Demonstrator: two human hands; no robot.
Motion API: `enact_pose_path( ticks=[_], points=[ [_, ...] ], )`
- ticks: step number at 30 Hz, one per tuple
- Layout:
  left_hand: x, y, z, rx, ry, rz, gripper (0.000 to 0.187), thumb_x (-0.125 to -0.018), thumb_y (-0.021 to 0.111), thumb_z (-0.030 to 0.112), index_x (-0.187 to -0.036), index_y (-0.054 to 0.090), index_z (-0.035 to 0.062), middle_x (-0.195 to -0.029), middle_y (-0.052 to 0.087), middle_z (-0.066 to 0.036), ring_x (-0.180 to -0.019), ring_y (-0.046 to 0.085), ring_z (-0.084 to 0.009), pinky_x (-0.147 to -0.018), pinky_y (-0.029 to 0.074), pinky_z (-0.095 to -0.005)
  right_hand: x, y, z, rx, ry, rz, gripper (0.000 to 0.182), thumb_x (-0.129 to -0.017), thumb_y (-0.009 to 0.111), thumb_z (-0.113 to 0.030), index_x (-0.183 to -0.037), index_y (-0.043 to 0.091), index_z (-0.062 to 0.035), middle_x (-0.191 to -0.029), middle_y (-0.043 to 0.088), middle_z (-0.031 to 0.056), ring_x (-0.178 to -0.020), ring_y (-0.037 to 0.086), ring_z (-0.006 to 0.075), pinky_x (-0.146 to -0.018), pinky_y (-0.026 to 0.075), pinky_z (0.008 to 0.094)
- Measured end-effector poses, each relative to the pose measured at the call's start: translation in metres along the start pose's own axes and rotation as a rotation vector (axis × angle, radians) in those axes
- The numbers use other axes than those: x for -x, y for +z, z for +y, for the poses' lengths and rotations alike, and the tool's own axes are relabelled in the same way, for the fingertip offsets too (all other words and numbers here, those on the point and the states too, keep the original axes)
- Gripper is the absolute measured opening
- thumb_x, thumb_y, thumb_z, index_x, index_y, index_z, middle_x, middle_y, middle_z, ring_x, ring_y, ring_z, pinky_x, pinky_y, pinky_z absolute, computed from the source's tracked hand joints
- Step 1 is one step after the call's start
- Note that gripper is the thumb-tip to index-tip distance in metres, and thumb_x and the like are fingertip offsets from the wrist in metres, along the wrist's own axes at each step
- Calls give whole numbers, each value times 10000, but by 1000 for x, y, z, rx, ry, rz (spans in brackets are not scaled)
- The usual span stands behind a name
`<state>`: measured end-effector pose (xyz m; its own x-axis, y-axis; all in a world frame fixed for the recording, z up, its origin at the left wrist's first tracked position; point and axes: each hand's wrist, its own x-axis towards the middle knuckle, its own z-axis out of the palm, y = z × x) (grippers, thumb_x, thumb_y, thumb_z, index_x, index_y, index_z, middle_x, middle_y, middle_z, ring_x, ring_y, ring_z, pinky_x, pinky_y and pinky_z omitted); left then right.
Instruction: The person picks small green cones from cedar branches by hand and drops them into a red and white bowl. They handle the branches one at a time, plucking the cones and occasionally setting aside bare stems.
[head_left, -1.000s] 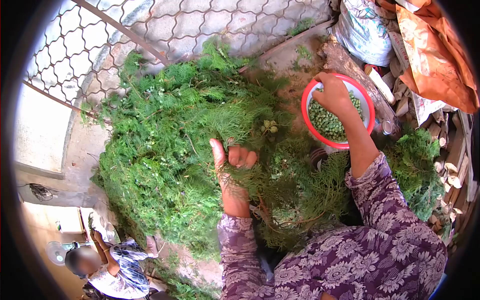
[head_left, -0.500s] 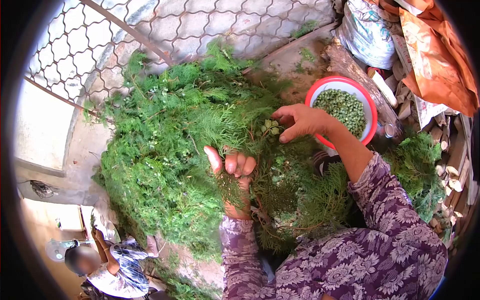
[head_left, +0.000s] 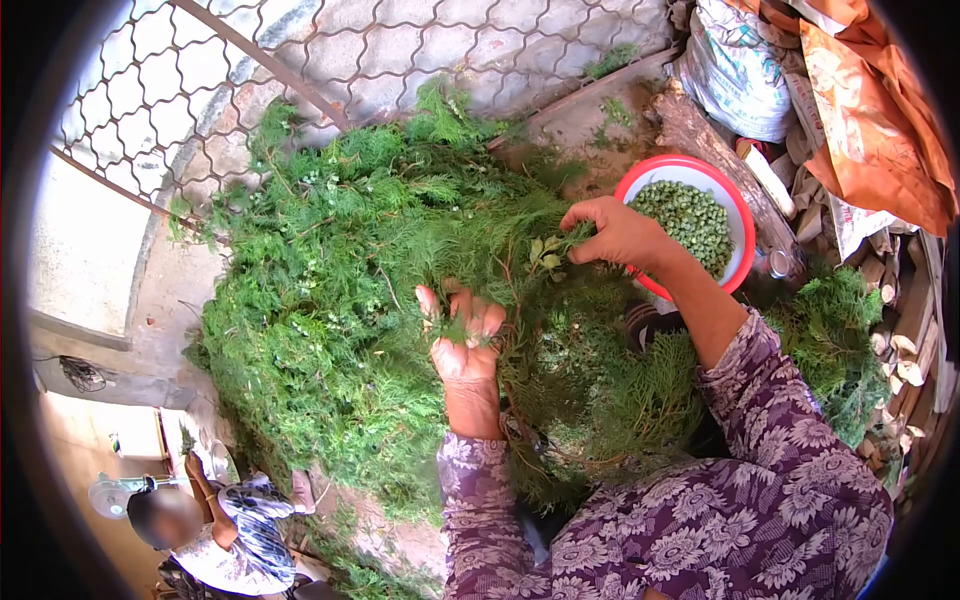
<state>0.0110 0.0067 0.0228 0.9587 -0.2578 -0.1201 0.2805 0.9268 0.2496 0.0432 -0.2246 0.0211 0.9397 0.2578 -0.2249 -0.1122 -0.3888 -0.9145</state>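
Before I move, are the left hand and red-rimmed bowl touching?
Apart. The head view shows the left hand among the green foliage, with more foliage and the right hand between it and the red-rimmed bowl.

The person's purple top (head_left: 690, 540) is densely printed with pale, many-petalled flowers; its left sleeve (head_left: 485, 510) and right sleeve (head_left: 775, 400) carry the same floral pattern.

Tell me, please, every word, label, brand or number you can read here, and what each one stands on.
No text can be read with certainty.
White sack: bluish print, too blurred to read.
White scrap under the orange sheeting: reddish marks, too small to read.
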Motion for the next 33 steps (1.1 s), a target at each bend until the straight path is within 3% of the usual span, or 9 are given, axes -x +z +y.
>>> enact_pose_path(
  ticks=[9, 12, 14, 16, 20, 23, 25, 27, 33],
  points=[
    [9, -9, 0, 60, -5, -168, 465, -910, 355, 437, -631, 476, 85, -466, 380, -12, -354, 286, -125, -397, 250, -277, -7, 12, 24, 98, -290, -3, 517, -599, 708, -206, -1046, 544, -6, -974, 566, 113, -990, 504, 202, -809, 417, 284],
    [5, -14, 3, 1, -19, -276, 425, -908, 367, 430, -728, 507, 71, -485, 388, -10, -368, 296, -117, -415, 258, -271, -2, 9, 13, 225, -245, 3, 526, -623, 687, -149, -1097, 512, -3, -907, 589, 103, -857, 562, 187, -702, 453, 288],
    [2, -12, 7, -49, 14, -196, 401, -900, 389, 431, -739, 508, 83, -489, 389, 0, -377, 283, -114, -424, 263, -266, -3, 3, 3, -16, 63, -55, 497, -656, 629, -57, -1130, 491, -4, -774, 600, 90, -653, 580, 152, -550, 449, 270],
    [0, -8, 8, -96, 44, -118, 379, -892, 411, 433, -750, 509, 95, -493, 389, 11, -387, 270, -112, -433, 268, -262, 0, 0, 6, -123, 48, -7, 467, -668, 600, -21, -1121, 493, 8, -713, 592, 83, -575, 558, 132, -502, 429, 257],
    [2, -5, 10, -550, 247, 276, 372, -793, 639, 173, -1111, 479, 65, -1030, 512, -54, -944, 460, -153, -718, 419, -303, 4, -6, 11, -235, 62, 120, 439, -690, 606, -45, -1111, 509, 33, -632, 586, 71, -512, 507, 111, -466, 397, 248],
    [1, -18, 18, -1145, 695, 304, 355, -805, 618, 117, -1123, 468, 71, -1091, 500, -46, -909, 481, -151, -752, 409, -296, 11, -6, 2, -223, 93, 158, 425, -692, 598, -41, -1102, 515, 29, -627, 583, 65, -516, 506, 104, -466, 395, 243],
    [3, -1, 7, -1176, 882, 377, 204, -793, 614, 71, -986, 547, 62, -990, 570, -23, -865, 502, -116, -733, 413, -251, 9, -6, 2, -230, 78, 127, 363, -687, 576, -15, -1041, 518, 41, -622, 575, 80, -493, 509, 110, -450, 389, 245],
    [2, -9, 4, -1554, 1049, 151, 154, -783, 624, 61, -925, 567, 37, -963, 572, -34, -853, 515, -109, -695, 435, -239, 6, -4, 5, -235, 67, 91, 303, -683, 555, 11, -980, 522, 52, -616, 567, 95, -471, 511, 116, -435, 384, 246],
    [-1, -37, -33, -1613, 585, -27, 187, -764, 571, -40, -943, 597, 12, -914, 597, -28, -787, 532, -77, -694, 441, -212, 7, -1, -1, -243, 28, 111, 178, -729, 571, -35, -894, 549, 30, -603, 539, 45, -475, 486, 92, -423, 365, 236]
  ],
)
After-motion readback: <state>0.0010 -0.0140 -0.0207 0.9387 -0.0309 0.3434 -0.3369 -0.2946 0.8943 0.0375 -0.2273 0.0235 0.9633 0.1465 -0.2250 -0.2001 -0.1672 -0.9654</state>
